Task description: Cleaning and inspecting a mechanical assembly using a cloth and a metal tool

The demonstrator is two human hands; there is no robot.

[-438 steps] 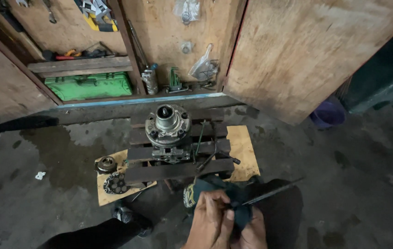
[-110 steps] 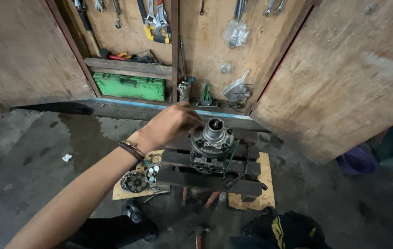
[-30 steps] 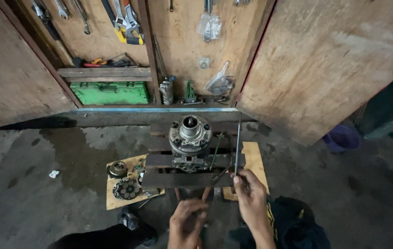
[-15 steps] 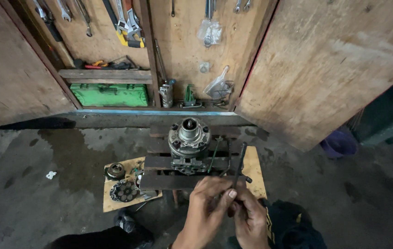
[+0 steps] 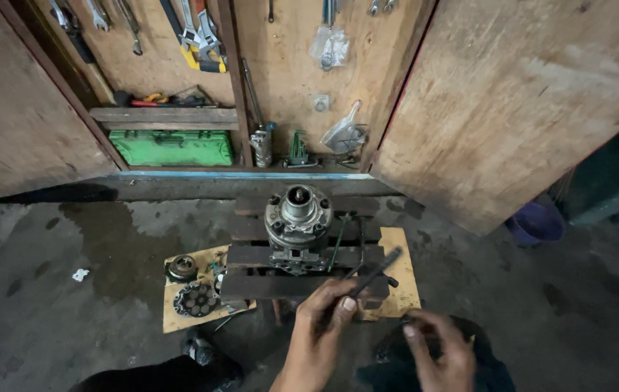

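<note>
Below the round metal assembly [image 5: 297,223] on its dark wooden stand [image 5: 280,284], our left hand [image 5: 320,319] grips a slim black rod [image 5: 371,274]; our right hand [image 5: 436,347] hovers loosely curled, holding nothing we can see.

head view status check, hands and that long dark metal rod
Left hand gripping long dark metal rod. Right hand low, apart, grip unclear. Grey round metal housing on dark wooden slats, nothing blocking.

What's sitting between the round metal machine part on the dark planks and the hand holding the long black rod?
In the head view, only dark wooden planks lie between the round metal assembly and the left hand holding the black rod.
</note>
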